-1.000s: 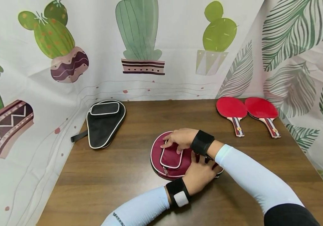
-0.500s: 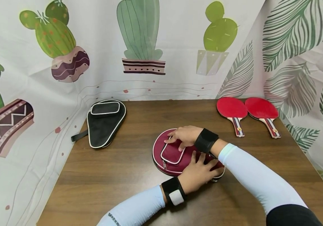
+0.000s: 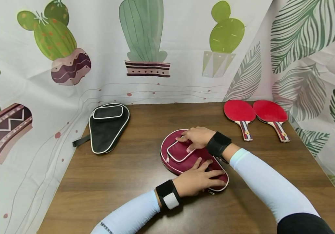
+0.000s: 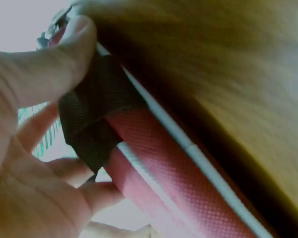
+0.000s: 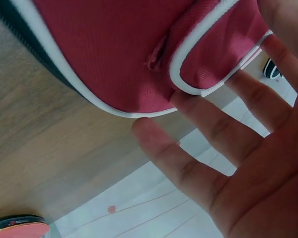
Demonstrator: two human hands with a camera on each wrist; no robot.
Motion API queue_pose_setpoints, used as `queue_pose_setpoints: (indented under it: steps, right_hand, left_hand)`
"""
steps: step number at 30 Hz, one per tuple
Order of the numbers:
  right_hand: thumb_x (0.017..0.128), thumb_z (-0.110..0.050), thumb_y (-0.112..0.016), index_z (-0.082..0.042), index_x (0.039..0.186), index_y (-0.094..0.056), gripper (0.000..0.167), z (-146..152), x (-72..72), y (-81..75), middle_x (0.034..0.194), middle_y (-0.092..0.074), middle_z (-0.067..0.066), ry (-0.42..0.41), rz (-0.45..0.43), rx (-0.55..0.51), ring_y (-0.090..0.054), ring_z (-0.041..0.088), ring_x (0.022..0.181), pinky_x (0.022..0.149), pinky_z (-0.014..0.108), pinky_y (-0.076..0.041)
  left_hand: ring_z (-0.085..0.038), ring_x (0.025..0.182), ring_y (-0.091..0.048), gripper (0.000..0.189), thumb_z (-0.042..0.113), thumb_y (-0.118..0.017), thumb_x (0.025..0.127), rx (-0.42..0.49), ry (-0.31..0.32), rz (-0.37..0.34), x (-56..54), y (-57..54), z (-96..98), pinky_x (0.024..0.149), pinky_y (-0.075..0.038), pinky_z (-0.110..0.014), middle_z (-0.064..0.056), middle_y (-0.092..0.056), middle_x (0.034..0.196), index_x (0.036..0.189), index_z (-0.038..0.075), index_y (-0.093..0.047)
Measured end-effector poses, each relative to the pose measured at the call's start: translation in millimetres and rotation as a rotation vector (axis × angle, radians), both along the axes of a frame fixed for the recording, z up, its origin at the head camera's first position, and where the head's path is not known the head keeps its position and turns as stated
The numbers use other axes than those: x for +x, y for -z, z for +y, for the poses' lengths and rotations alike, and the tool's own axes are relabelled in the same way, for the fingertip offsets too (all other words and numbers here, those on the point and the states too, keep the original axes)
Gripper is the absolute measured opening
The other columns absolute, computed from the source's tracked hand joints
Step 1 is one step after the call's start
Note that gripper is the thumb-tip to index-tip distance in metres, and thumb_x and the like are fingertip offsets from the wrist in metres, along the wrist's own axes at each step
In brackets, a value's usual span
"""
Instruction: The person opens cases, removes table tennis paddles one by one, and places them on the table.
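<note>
A maroon table tennis paddle case (image 3: 182, 165) with white piping lies flat on the table, its narrow end toward the lower right. Spread across that narrow end is my left hand (image 3: 195, 180); in the left wrist view its thumb (image 4: 49, 69) lies by the case's side edge, close to a black strap (image 4: 104, 94). My right hand (image 3: 198, 137) rests with its fingertips on the wide end, at the small front pocket (image 3: 180, 151). The right wrist view shows those fingers (image 5: 218, 129) extended along the pocket's piped rim. The case's underside is hidden.
A black paddle case (image 3: 107, 135) with a side strap lies at the table's back left. Two red table tennis paddles (image 3: 239, 110) lie side by side at the back right. A printed cloth (image 3: 185, 87) hangs behind the wooden table (image 3: 112, 182).
The maroon case has turned clockwise, its narrow end swinging toward the person. My left hand has shifted left with it, and my right hand has moved slightly up and to the right.
</note>
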State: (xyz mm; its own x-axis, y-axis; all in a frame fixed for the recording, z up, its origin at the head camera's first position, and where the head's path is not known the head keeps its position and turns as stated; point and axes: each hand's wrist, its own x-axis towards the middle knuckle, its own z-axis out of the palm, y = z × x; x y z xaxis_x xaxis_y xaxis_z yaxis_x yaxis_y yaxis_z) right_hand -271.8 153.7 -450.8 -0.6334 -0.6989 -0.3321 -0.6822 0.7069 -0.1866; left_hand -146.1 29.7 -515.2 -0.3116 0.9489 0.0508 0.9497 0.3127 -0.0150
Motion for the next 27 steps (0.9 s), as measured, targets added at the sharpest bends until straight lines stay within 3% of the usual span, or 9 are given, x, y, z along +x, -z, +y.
queue_pose_setpoints:
  steps: [8,17,22,27]
  right_hand:
    - [0.093,-0.035,-0.076,-0.015,0.15,-0.054,0.064,1,1.5,1.9,0.142,-0.06,0.017,0.005,0.068,-0.047,-0.057,0.034,0.13,0.106,0.055,-0.044]
    - [0.096,-0.042,-0.07,-0.011,0.15,-0.051,0.065,-4,7.1,3.4,0.133,-0.064,0.02,0.046,0.135,0.001,-0.062,0.032,0.12,0.098,0.049,-0.05]
    - [0.098,-0.042,-0.067,-0.008,0.151,-0.051,0.065,-7,10.8,4.9,0.14,-0.06,0.022,0.099,0.139,0.007,-0.059,0.036,0.126,0.101,0.052,-0.049]
    - [0.099,-0.045,-0.065,-0.005,0.15,-0.052,0.066,-8,18.1,9.7,0.137,-0.06,0.025,0.126,0.182,0.005,-0.061,0.041,0.122,0.097,0.054,-0.052]
  left_hand:
    - [-0.035,0.151,-0.027,0.085,0.001,-0.083,0.077,-0.034,0.051,-0.091,0.7,-10.7,-25.2,0.114,-0.029,-0.065,0.011,-0.037,0.16,0.148,0.035,-0.052]
    - [-0.029,0.151,-0.027,0.084,-0.005,-0.082,0.065,-0.03,0.06,-0.181,2.0,-15.3,-48.8,0.113,-0.027,-0.069,0.012,-0.045,0.151,0.138,0.029,-0.058]
    - [-0.027,0.15,-0.028,0.08,-0.008,-0.081,0.062,-0.014,0.054,-0.185,3.3,-14.7,-59.9,0.112,-0.028,-0.069,0.011,-0.046,0.15,0.131,0.027,-0.059]
    - [-0.028,0.152,-0.027,0.074,-0.008,-0.083,0.063,-0.032,0.044,-0.172,7.4,-13.7,-72.0,0.112,-0.029,-0.068,0.011,-0.045,0.151,0.126,0.023,-0.059]
